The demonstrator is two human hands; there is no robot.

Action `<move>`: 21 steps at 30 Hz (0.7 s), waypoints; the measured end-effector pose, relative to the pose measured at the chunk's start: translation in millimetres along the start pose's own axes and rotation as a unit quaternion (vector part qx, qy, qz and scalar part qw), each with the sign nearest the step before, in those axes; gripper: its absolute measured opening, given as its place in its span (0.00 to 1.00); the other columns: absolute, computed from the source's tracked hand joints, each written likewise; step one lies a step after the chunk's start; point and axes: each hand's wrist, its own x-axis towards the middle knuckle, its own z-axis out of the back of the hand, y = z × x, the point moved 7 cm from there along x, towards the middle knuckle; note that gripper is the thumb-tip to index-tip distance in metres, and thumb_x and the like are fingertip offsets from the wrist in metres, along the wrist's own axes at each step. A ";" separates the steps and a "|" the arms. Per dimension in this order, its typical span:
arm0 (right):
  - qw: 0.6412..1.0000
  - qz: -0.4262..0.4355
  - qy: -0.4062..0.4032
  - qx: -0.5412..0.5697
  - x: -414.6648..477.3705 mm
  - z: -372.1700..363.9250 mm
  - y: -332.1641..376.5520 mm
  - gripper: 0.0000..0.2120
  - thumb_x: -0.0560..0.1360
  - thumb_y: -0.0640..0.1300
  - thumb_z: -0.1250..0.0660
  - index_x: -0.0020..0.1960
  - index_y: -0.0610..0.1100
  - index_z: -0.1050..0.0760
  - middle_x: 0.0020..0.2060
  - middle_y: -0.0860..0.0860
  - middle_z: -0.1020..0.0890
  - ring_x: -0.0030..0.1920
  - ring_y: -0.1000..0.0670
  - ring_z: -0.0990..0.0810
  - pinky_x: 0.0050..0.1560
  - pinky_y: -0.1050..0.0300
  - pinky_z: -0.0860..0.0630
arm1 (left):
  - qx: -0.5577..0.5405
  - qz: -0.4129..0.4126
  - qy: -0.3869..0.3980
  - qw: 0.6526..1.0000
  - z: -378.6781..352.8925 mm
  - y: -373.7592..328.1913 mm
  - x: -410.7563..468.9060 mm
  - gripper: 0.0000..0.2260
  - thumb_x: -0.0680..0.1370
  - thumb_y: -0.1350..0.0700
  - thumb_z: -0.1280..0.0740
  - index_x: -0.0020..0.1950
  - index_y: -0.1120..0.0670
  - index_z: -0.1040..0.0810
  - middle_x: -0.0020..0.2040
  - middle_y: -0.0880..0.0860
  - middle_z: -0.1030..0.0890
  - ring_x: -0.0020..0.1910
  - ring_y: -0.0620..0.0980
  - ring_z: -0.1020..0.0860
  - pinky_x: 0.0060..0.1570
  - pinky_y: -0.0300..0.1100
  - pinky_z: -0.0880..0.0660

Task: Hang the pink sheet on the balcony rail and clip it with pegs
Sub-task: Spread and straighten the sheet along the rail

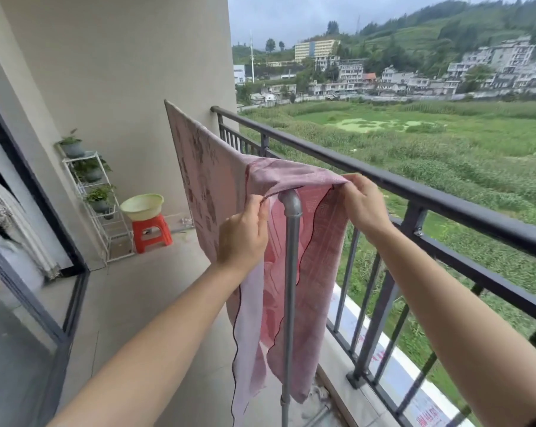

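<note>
The pink sheet (312, 257) hangs over the top bar of a grey metal drying rack (291, 241) that stands just inside the black balcony rail (414, 192). Its far part stretches flat along the rack toward the wall. My left hand (243, 235) pinches the sheet's dark hem on the near side of the rack's corner joint. On the rail side, my right hand (363, 204) grips the bunched fabric at the top. No pegs are visible.
A white plant shelf (100, 208) with potted plants stands by the far wall. Beside it a pale green basin (142, 206) rests on a red stool (151, 232). A glass sliding door (20, 303) runs along the left. Fields lie beyond the rail.
</note>
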 end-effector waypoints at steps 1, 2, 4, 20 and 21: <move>0.999 0.034 -0.031 -0.011 -0.1 6.0 9.1 0.12 0.80 0.44 0.42 0.49 0.45 0.20 0.36 0.52 0.19 0.33 0.55 0.26 0.32 0.60 0.32 | -0.008 -0.008 -0.017 1.000 6.2 -3.0 5.2 0.18 0.84 0.48 0.47 0.47 0.59 0.25 0.26 0.54 0.25 0.24 0.57 0.25 0.27 0.38 0.42; 0.996 0.055 -0.059 -0.026 -0.9 10.4 12.8 0.14 0.79 0.45 0.42 0.44 0.43 0.20 0.33 0.52 0.21 0.32 0.53 0.27 0.32 0.58 0.33 | -0.010 -0.020 -0.023 1.000 9.8 -5.0 8.5 0.17 0.83 0.49 0.45 0.47 0.58 0.24 0.26 0.53 0.25 0.24 0.55 0.25 0.27 0.38 0.42; 0.992 0.049 -0.055 -0.105 -2.9 10.1 4.5 0.16 0.78 0.48 0.43 0.40 0.42 0.21 0.30 0.50 0.21 0.32 0.49 0.25 0.33 0.55 0.31 | 0.026 -0.061 0.013 0.998 3.8 -5.3 5.3 0.15 0.83 0.49 0.42 0.43 0.56 0.25 0.26 0.52 0.25 0.24 0.53 0.25 0.28 0.37 0.41; 0.966 0.154 0.108 -0.177 -38.8 -37.6 -25.0 0.14 0.76 0.46 0.31 0.61 0.49 0.24 0.52 0.53 0.19 0.52 0.55 0.19 0.57 0.50 0.20 | -0.078 0.036 0.165 0.982 -45.7 28.2 56.8 0.25 0.81 0.40 0.52 0.74 0.47 0.30 0.76 0.55 0.35 0.77 0.53 0.42 0.76 0.53 0.46; 0.967 0.164 0.088 -0.175 -39.9 -34.6 -20.6 0.10 0.76 0.44 0.34 0.57 0.48 0.22 0.46 0.55 0.17 0.47 0.56 0.18 0.51 0.51 0.18 | -0.047 0.018 0.210 0.976 -54.4 28.9 58.4 0.26 0.81 0.38 0.53 0.74 0.45 0.32 0.78 0.54 0.38 0.78 0.52 0.46 0.76 0.55 0.48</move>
